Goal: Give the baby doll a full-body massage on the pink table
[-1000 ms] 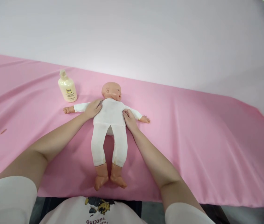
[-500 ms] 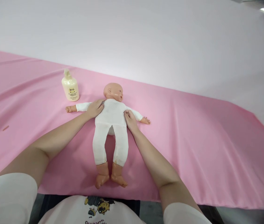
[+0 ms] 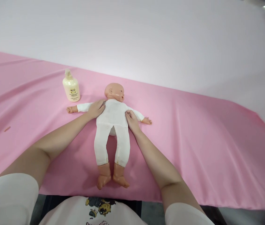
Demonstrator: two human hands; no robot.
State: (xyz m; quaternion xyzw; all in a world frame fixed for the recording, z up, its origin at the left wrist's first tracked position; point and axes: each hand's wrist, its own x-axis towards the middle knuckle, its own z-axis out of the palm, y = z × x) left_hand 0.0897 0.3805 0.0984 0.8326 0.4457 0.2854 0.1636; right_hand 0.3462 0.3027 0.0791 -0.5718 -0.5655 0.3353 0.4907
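A baby doll [image 3: 112, 113] in a white cloth suit lies stretched out on a pink cloth, arms spread and bare feet toward me. Its bald head is turned to the right. My left hand [image 3: 96, 109] is closed over the doll's shoulder and upper arm on the left side, its fingertips against the torso. On the other side, my right hand [image 3: 131, 119] has its fingers curled against the doll's side just under the arm. The undersides of both hands are hidden.
Left of the doll's head stands a cream pump bottle [image 3: 71, 89] with a small printed picture. The pink cloth [image 3: 193, 150] covers the near part of a white surface [image 3: 132, 40]. A small thin reddish-brown piece [image 3: 7, 128] lies at the far left.
The whole view has shifted very slightly. Both hands keep their places on the doll, and the bottle stands where it was.
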